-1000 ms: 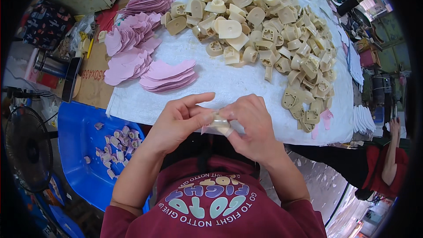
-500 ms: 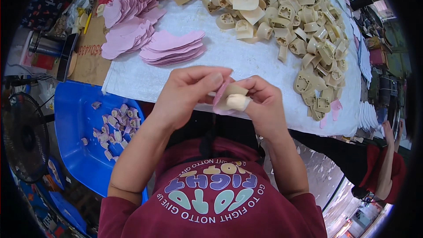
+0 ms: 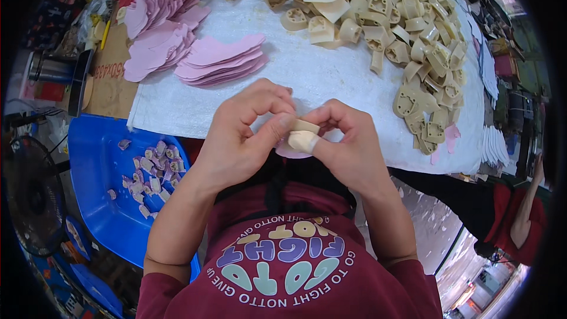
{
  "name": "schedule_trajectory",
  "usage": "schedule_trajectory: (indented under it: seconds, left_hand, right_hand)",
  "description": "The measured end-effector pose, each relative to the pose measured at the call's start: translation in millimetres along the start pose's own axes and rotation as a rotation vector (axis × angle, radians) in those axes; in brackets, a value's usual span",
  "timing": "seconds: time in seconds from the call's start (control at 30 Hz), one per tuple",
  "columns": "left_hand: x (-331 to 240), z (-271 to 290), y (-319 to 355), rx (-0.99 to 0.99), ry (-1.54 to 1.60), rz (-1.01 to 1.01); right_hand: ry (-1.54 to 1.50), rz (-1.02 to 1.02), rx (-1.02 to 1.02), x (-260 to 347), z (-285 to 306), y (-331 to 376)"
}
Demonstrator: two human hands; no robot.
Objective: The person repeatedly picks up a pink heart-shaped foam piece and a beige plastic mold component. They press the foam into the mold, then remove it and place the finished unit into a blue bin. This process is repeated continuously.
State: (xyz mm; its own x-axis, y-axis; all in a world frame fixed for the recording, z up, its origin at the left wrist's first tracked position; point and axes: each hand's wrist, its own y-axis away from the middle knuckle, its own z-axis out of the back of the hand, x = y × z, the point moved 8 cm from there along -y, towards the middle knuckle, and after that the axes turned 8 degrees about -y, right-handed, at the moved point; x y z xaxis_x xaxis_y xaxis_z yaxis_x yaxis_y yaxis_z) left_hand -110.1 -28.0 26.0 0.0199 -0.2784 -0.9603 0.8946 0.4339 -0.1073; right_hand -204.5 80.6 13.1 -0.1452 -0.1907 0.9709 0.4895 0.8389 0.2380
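Observation:
Close to the table's near edge, my two hands meet around one beige shoe heel. A pink cover piece wraps against it and shows below the fingers. My left hand pinches the heel and cover from the left with thumb and fingers. From the right, my right hand grips the same heel, its thumb in a cream finger cot pressed across the near side. Much of the heel is hidden by the fingers. Beyond my hands lies a stack of pink cover pieces.
A big pile of beige heels covers the table's far right on a white cloth. More pink pieces are heaped at far left. A blue basin with several pink-covered heels stands at lower left, near a fan. Another person is at right.
The heel has turned, and its pink cover now shows mainly underneath, not along the left side. My left fingers have curled in over it, and the hands stay close together.

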Motion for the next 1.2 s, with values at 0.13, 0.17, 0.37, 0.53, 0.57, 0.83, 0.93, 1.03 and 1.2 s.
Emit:
schedule_trajectory:
  seconds: [0.13,0.17,0.37,0.53,0.57,0.83,0.93,1.03,1.2]
  left_hand:
    - [-13.7,0.0,5.8,-0.174,-0.235,-0.161]
    - [-7.2,-3.1,7.2,-0.139,-0.028,-0.066]
    - [-0.5,-5.1,8.3,-0.087,0.328,0.058]
    - [-23.9,-3.8,22.7,-0.119,0.296,-0.152]
    - [-27.8,-0.2,26.5,-0.151,0.234,-0.235]
    - [-42.2,-4.8,33.3,-0.205,0.071,-0.363]
    - [-54.3,0.8,34.5,-0.075,-0.084,-0.403]
    - [-61.3,0.1,35.4,-0.157,-0.137,-0.428]
    - [-57.2,2.8,35.6,-0.237,-0.274,-0.426]
  right_hand:
    - [-0.014,0.050,-0.038,7.0,4.9,-2.7]
    - [-0.016,0.079,-0.041,9.4,6.9,-2.8]
    - [0.399,0.428,-0.123,32.6,3.8,6.6]
    - [0.622,0.808,0.030,55.4,-10.9,29.9]
    - [0.643,0.802,-0.018,56.5,-7.6,34.7]
    - [-0.488,0.160,-0.006,5.1,6.8,30.9]
    - [-0.604,0.097,0.019,1.5,8.6,29.5]
    - [-0.678,0.125,0.072,8.0,8.6,25.8]
    - [-0.686,0.068,-0.012,3.9,5.3,35.3]
